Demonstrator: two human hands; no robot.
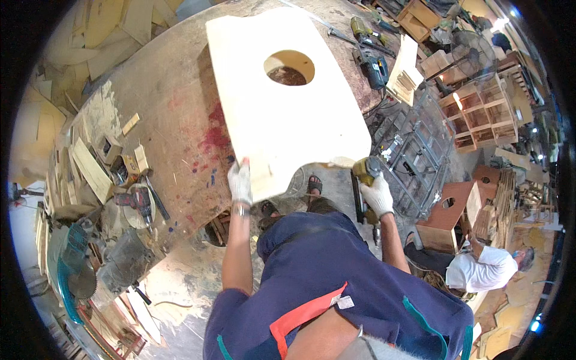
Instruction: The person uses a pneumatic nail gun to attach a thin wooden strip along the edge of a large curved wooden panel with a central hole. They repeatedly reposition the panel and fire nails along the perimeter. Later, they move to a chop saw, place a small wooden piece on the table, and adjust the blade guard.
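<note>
Two white gloves: worn on left hand [240, 185] and right hand [378, 195], well apart from each other.
Left hand: closed on the near left corner of a pale wooden panel [288, 114], thumb lying along the upper face.
Right hand: clamped around a yellow and dark power tool [366, 170], just beside the panel's near right corner; contact between tool and edge hard to tell.
Pale wooden panel: placed over the worktop [165, 144], near end reaching past the edge; pierced by a round hole toward the far end, notched in a curve between the near corners; resting flat or slightly raised, cannot tell.
Worktop: brown, scuffed, marked with red and blue stains.
Worktop, left: strewn with wood offcuts [91, 169] and a drill [138, 204].
Worktop, far right: occupied by a black tool [373, 69].
Lower left: fitted with a toothed saw blade [87, 283].
Right side: crowded by a metal frame [417, 156], a reddish-brown box [450, 213] and a co-worker [480, 269] in white.
</note>
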